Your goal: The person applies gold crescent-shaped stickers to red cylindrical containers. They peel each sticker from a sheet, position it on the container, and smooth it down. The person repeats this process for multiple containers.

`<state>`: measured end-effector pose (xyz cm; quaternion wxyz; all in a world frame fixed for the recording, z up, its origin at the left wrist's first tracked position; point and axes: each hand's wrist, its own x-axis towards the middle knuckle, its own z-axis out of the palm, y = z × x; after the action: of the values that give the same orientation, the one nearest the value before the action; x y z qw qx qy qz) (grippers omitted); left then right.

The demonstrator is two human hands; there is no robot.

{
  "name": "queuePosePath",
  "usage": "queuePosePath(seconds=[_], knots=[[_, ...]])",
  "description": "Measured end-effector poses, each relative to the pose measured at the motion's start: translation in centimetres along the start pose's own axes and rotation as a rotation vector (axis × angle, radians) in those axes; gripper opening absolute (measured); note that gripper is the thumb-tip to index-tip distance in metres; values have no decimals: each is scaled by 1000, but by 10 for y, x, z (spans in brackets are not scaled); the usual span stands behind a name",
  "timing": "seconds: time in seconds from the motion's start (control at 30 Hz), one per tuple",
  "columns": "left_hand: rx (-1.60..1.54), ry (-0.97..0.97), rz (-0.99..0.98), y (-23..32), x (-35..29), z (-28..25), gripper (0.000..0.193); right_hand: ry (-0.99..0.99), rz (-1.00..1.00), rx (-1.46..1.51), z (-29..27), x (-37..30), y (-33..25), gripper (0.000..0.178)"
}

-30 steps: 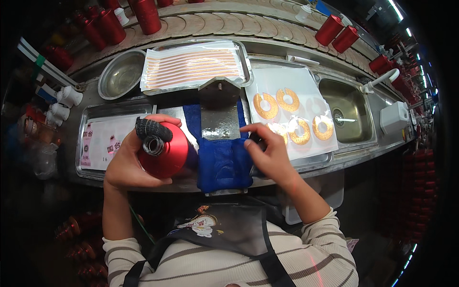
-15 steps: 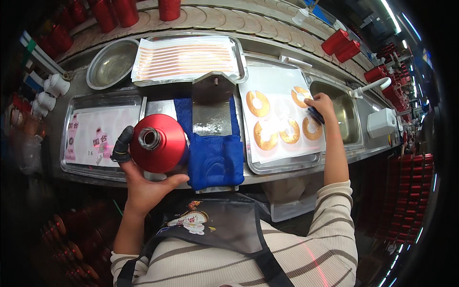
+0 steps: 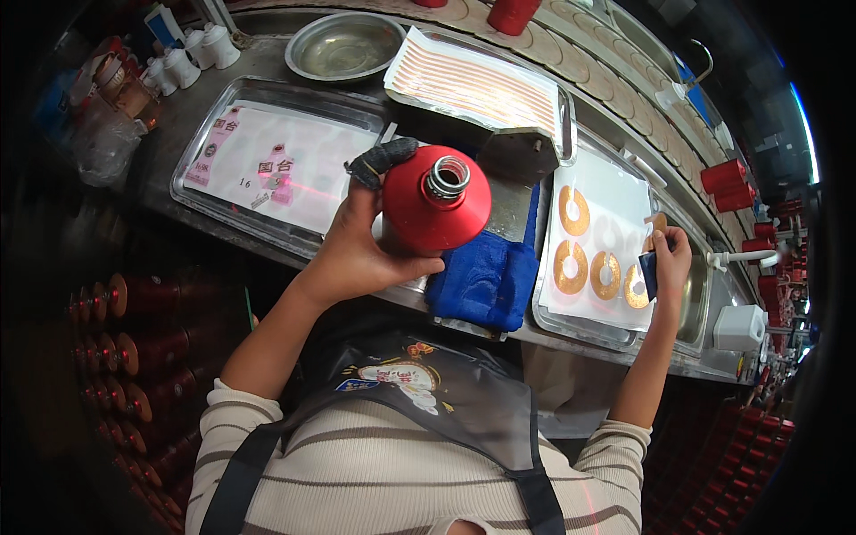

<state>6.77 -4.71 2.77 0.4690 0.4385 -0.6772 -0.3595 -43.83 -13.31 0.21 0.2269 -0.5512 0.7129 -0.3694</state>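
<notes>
My left hand (image 3: 343, 254) is wrapped round a glossy red bottle (image 3: 437, 218), whose open threaded neck faces up; black wrapping covers one fingertip. Over the far right edge of a white sheet (image 3: 593, 308), my right hand (image 3: 673, 263) pinches a gold open-ring decal (image 3: 655, 221) between thumb and fingers. A dark blue flat piece (image 3: 649, 275) is also tucked in that hand; its kind is unclear. Several gold open-ring decals, such as one ring (image 3: 572, 211), lie on the sheet. Below the bottle is a blue cloth pad (image 3: 486, 283) on a metal stand (image 3: 522, 156).
Pink decals lie in a metal tray (image 3: 192, 192) at left. Behind stand a round metal basin (image 3: 343, 49) and a tray of gold-striped sheets (image 3: 481, 85). To the right are a sink with a white faucet (image 3: 744, 257) and a white jug (image 3: 740, 327). Red bottles (image 3: 727, 178) line the conveyor.
The gold decal under my right fingers has come up off the sheet and moved right. My left hand still holds the bottle. The whole view has turned and shifted.
</notes>
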Motion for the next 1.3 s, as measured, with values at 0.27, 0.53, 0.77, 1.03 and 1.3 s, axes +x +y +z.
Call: queuePosePath(seconds=[0.27, 0.53, 0.77, 1.03, 1.3], knots=[[-26, 78, 19, 0, 0, -3, 109, -303, -130, 697, 70, -135, -203, 29], [-739, 46, -147, 83, -32, -15, 88, -356, -335, 992, 123, -184, -289, 34], [-703, 399, -37, 81, -6, -4, 46, -127, -523, 821, 154, -187, -254, 35], [-200, 488, -9, 33, 11, -6, 50, -95, -293, 757, 184, -172, -256, 48], [-889, 188, -287, 25, 35, -10, 56, -308, -157, 916, 186, -162, -253, 67]])
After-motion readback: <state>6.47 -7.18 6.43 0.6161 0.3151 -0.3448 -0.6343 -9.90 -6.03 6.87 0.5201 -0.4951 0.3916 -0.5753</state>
